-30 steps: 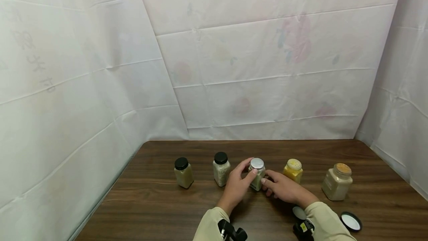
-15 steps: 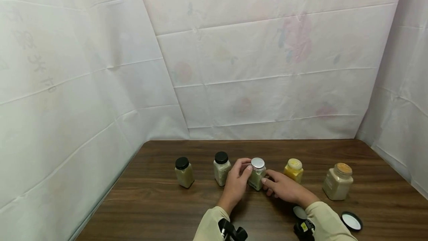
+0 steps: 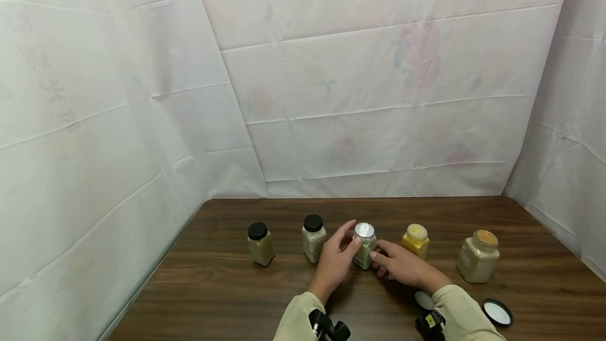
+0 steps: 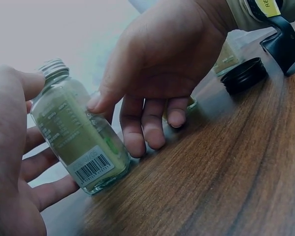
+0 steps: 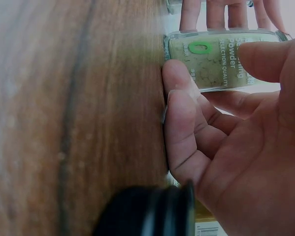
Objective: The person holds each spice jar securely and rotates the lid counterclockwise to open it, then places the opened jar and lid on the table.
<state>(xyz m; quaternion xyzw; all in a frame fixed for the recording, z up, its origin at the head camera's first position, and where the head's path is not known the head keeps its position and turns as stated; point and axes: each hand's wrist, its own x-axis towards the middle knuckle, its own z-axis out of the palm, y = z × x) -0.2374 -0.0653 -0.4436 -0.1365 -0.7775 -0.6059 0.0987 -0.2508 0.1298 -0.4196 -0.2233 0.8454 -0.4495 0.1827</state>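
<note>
A square glass jar of green seasoning powder [image 3: 363, 257] with a silver lid [image 3: 364, 231] stands between both hands in the head view. My left hand [image 3: 333, 263] is at its left side, thumb at the lid's edge and index finger stretched out behind. In the left wrist view the other fingers [image 4: 56, 192] of that hand lie fairly straight beside the jar. From the right, my right hand [image 3: 403, 266] holds the jar low down. Its thumb [image 5: 265, 59] lies against the printed face in the right wrist view.
Left on the wooden table [image 3: 208, 288] stand two black-capped jars, one olive [image 3: 261, 249] and one pale [image 3: 314, 248]. To the right are a yellow jar [image 3: 415, 243] and a larger lidless jar [image 3: 477, 259]. Two loose lids, one grey [image 3: 424, 301] and one black-rimmed [image 3: 497, 313], lie near my right sleeve.
My left thumb and index finger shifted away from the lid's far side, then spread wider, with the thumb back at its edge. The right hand and the jar have barely moved.
</note>
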